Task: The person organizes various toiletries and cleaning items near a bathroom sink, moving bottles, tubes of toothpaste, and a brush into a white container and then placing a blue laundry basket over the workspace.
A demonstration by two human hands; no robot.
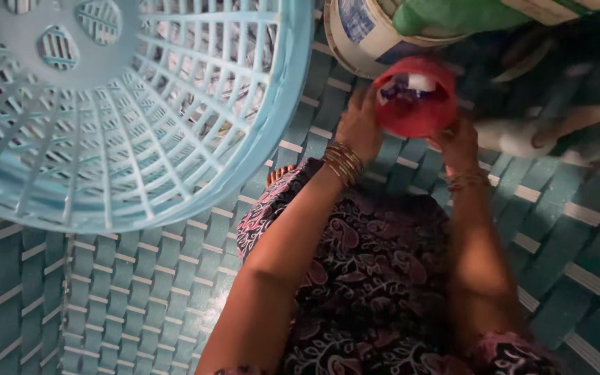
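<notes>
Both your hands are up on a small round red plastic container [414, 97], held out in front of you above the teal woven mat with pale stripes [126, 298]. Your left hand [360, 126] grips its left side, fingers curled against the rim; your right hand [457, 142] cups the lower right edge from beneath, fingers wrapped on the wall. So both hands are closed on the 1 container, which sits in the air between them, not resting on the mat. Its mouth tilts toward you, and something white and dark lies inside; the blur hides what it is.

The step in hand looks like holding the container steady with its mouth turned up to you, a 2-handed grip with no free fingers. Any next move would call for 1 hand to bear the full weight before the other lets go, and for the tilt to stay shallow so the contents do not slide out.

To your left, well apart from the container, a large light blue plastic lattice basket [105, 111] lies tipped so that its slatted base and wall face you. Just beyond the container stands a white round bucket with a blue label [359, 31], with a green bundle [453, 15] above it. Gold bangles [344, 163] ring your left wrist.
</notes>
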